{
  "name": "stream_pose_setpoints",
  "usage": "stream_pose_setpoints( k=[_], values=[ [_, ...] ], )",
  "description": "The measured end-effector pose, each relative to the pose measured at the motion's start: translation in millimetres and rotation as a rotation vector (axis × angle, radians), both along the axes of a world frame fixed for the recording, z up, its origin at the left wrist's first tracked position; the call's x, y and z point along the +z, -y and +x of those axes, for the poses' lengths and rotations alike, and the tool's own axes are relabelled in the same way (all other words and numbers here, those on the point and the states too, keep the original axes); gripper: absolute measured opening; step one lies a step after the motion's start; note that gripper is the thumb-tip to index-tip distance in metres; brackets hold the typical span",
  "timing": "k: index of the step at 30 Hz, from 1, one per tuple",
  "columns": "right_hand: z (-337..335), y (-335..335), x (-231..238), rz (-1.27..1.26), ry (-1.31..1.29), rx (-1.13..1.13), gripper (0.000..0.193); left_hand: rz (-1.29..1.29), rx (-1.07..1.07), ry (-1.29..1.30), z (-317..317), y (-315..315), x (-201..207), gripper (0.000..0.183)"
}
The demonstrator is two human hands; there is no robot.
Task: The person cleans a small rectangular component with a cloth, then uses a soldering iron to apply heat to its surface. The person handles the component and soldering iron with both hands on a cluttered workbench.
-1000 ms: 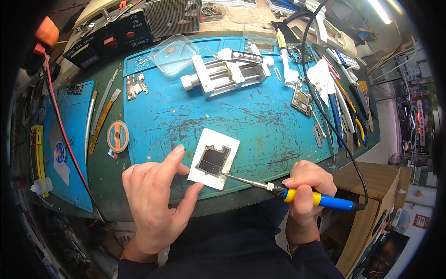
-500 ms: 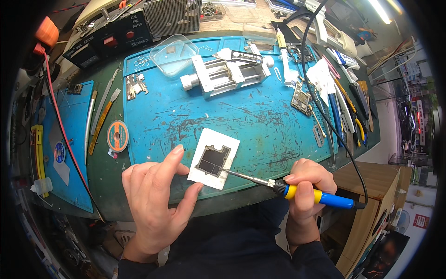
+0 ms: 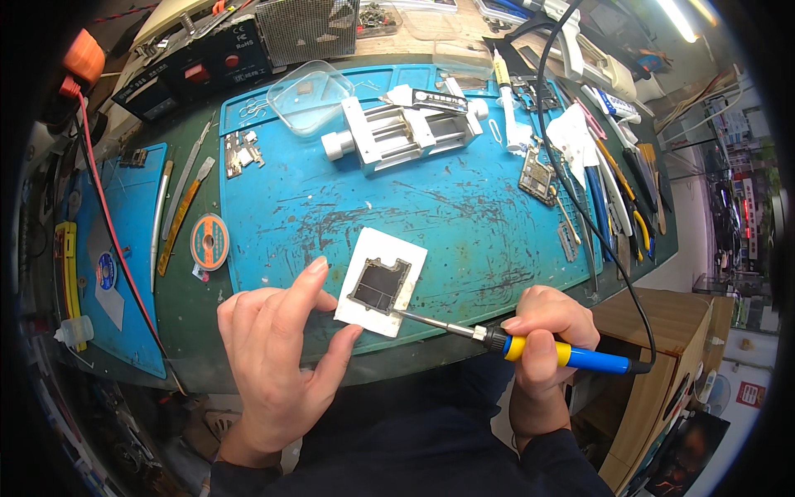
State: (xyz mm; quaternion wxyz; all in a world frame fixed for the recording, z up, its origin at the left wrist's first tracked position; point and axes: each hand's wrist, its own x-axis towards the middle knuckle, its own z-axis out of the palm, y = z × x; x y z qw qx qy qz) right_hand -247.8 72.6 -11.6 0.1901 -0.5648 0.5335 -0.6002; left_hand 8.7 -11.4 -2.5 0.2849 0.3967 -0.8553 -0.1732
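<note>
A small black circuit board lies on a white pad near the front edge of the blue work mat. My right hand is closed round the blue and yellow handle of a soldering iron. The iron's tip meets the lower right edge of the board; whether it touches metal there is too small to tell. My left hand is open beside the pad's left side, thumb and forefinger apart, with the fingertips close to its lower left corner.
A silver clamp fixture stands behind the board, beside a clear plastic box. An orange-rimmed spool sits at the left. The iron's black cable arches over the right side, near pliers, tweezers and another circuit board.
The soldering iron's tip has shifted slightly down along the board's lower right edge, and my right hand has dropped a little with it. My left hand stays in place.
</note>
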Motion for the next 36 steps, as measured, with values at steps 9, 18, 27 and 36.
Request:
stream_pose_setpoints(
  k=[9, 18, 27, 36],
  values=[
    [0.1, 0.9, 2.2, 0.011, -0.018, 0.016, 0.012, -0.01, 0.0, -0.004, -0.7, 0.7, -0.5, 0.078],
    [-2.3, 1.8, 0.6, -0.019, -0.04, 0.065, 0.014, -0.019, -0.006, -0.006, -0.9, 0.9, -1.0, 0.076],
    [7.3, -6.7, -10.9, -0.138, 0.304, -0.149, 0.03, 0.029, -0.153, -0.067, 0.4, 1.3, 3.3, 0.07],
    [-1.5, -5.7, -7.1, -0.223, 0.43, -0.322, 0.023, 0.174, -0.254, -0.07, -1.4, 28.5, 20.0, 0.064]
  ],
)
